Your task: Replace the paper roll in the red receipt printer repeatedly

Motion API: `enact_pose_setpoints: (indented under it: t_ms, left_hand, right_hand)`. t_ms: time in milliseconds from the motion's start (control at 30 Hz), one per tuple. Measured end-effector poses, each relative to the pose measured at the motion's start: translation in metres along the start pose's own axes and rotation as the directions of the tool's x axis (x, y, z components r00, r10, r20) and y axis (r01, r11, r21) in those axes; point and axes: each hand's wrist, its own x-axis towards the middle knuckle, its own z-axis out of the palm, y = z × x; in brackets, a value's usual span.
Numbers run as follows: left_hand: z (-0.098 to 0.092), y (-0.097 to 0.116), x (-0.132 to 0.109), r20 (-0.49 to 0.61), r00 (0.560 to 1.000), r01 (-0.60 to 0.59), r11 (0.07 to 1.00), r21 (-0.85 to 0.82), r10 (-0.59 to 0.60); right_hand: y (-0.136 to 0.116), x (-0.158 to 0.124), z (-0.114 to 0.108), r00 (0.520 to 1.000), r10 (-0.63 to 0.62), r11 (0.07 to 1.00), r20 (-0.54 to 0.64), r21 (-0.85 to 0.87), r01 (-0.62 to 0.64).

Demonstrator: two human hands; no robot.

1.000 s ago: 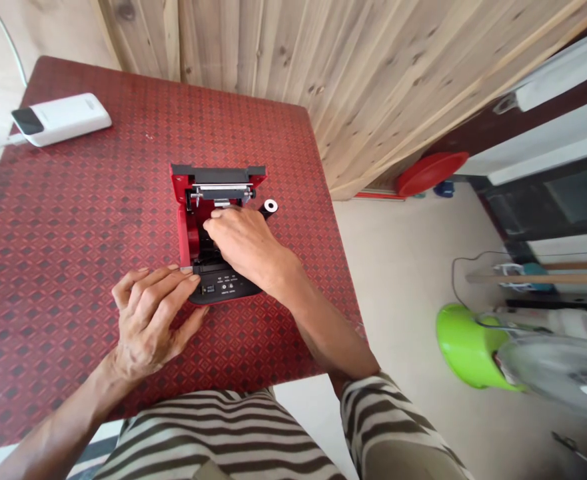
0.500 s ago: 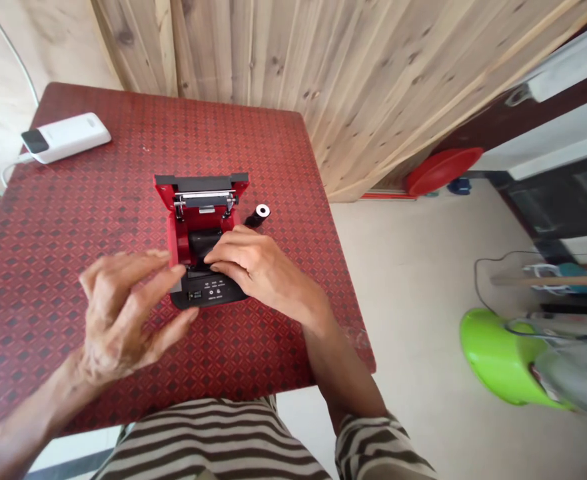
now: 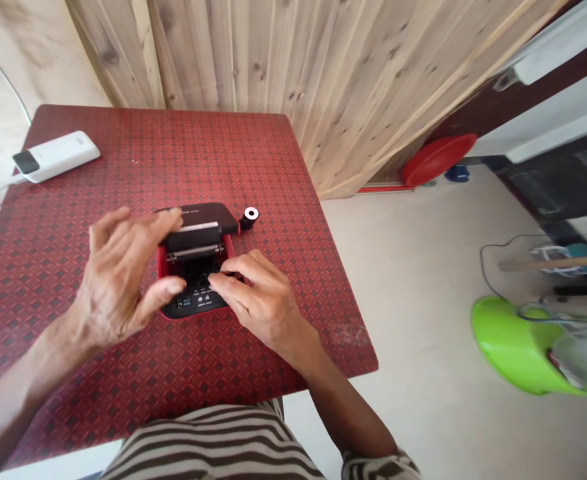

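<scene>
A small red and black label printer (image 3: 196,303) sits on the table, its black lid (image 3: 200,217) partly lowered over the paper compartment. My left hand (image 3: 116,280) has its fingers stretched along the lid's left side, the fingertips on the lid, the thumb apart near the printer's front left corner. At the compartment's front right edge, the fingertips of my right hand (image 3: 263,300) are pressed together; what they pinch, if anything, is dark and cannot be made out. The inside of the compartment is dark and half hidden by the lid. Behind the printer's right side lies a small black roll with a white core (image 3: 251,215).
A white power bank (image 3: 66,157) with a cable lies at the table's far left. The red patterned table (image 3: 298,267) borders a wooden plank wall (image 3: 273,53). On the floor to the right are a green plastic stool or tub (image 3: 508,347) and a red basin (image 3: 438,160).
The lid has swung down from upright to partly closed, with my left hand moved up onto it. My right hand has drawn back from the black roll inside to the compartment's front edge.
</scene>
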Motion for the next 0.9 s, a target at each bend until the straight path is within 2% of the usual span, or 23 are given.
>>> enact_pose_setpoints:
  t_ms: [100,200,467,633,767,900]
  left_hand:
    - [0.006,0.021,-0.024,0.03,0.998,-0.065,0.994,0.083,0.063]
    - [0.014,0.032,-0.034,0.036,0.996,-0.09,0.981,0.173,0.085]
    - [0.019,0.036,-0.031,0.018,0.994,-0.111,0.965,0.237,0.109]
    - [0.023,0.032,-0.032,0.008,0.994,-0.111,0.967,0.228,0.112]
    - [0.024,0.03,-0.039,-0.043,0.998,-0.041,0.993,0.115,0.046]
    - [0.024,0.035,-0.062,-0.225,0.974,0.018,0.999,0.049,-0.006]
  right_hand:
    - [-0.004,-0.005,0.002,1.0,0.011,1.0,-0.006,-0.025,-0.011]
    - [-0.007,-0.006,0.002,1.0,0.029,0.999,-0.001,-0.029,-0.029]
    - [-0.007,-0.005,0.004,1.0,0.022,1.0,-0.014,-0.014,-0.022]
    - [-0.006,-0.005,-0.001,0.997,0.076,0.991,-0.034,0.109,-0.072]
    - [0.019,-0.014,-0.006,0.959,0.247,0.954,-0.135,0.207,-0.217]
    - [0.065,-0.038,0.01,0.894,0.446,0.885,-0.033,0.164,-0.436]
